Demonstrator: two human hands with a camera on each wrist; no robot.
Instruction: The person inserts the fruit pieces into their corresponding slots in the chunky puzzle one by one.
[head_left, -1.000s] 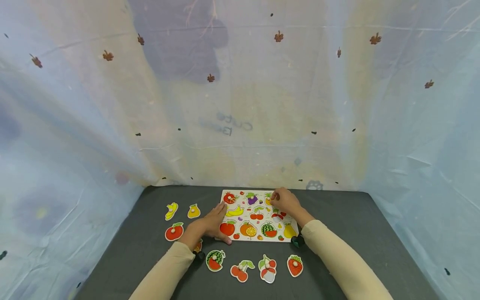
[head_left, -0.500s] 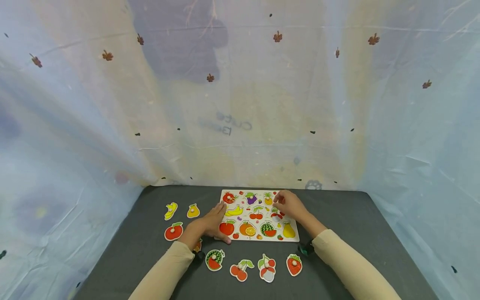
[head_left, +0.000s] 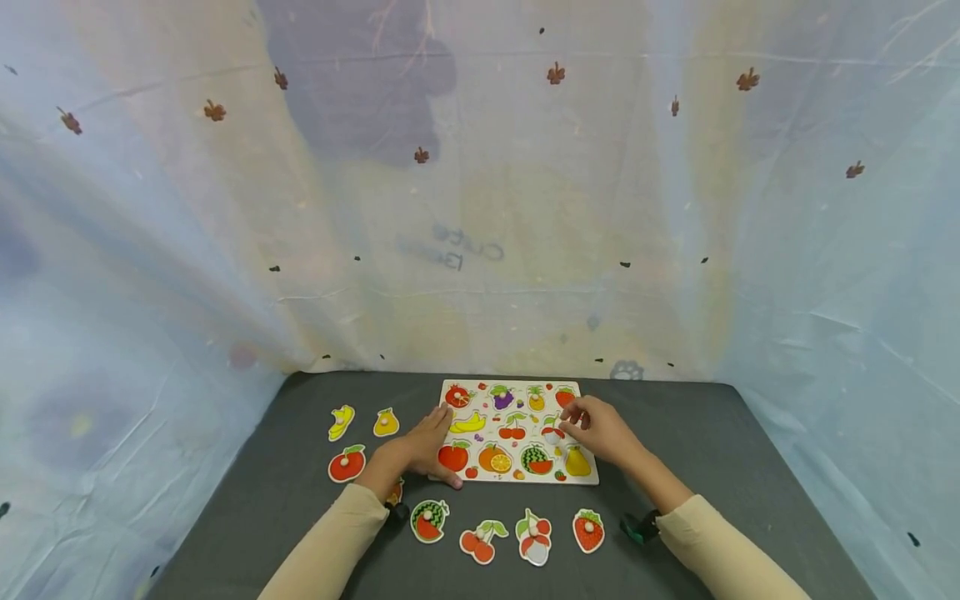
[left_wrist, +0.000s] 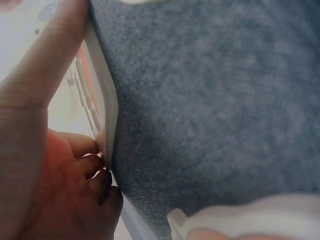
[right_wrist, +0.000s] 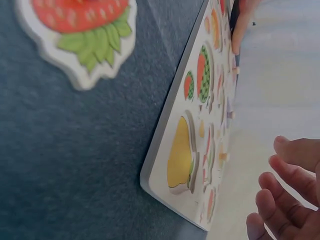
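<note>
A white fruit peg-puzzle board [head_left: 540, 479] lies on the dark tabletop. My left hand [head_left: 426, 443] rests on its left edge, fingers along the side and thumb at the near corner. In the left wrist view, its fingertips [left_wrist: 102, 177] touch the board's edge. My right hand [head_left: 602, 431] hovers over the board's right side with loosely bent fingers, holding nothing. The right wrist view also shows that hand [right_wrist: 295, 190] without a piece. Knobbed pomegranate [head_left: 458, 396], grapes [head_left: 502, 397] and pineapple [head_left: 536, 399] pieces sit in the back row.
Loose pieces lie around: bananas [head_left: 341, 422], pear [head_left: 386, 423] and apple [head_left: 347, 464] at left; watermelon [head_left: 428, 522], cherries [head_left: 482, 543], a red-and-white fruit [head_left: 534, 539] and strawberry [head_left: 588, 532] in front. An orange piece [head_left: 396, 492] is partly hidden by the left wrist. A patterned curtain [head_left: 480, 208] hangs behind.
My right hand has let go of the pineapple piece and drawn back to the right and nearer, uncovering the pineapple and the printed strawberry. My left hand has stayed put.
</note>
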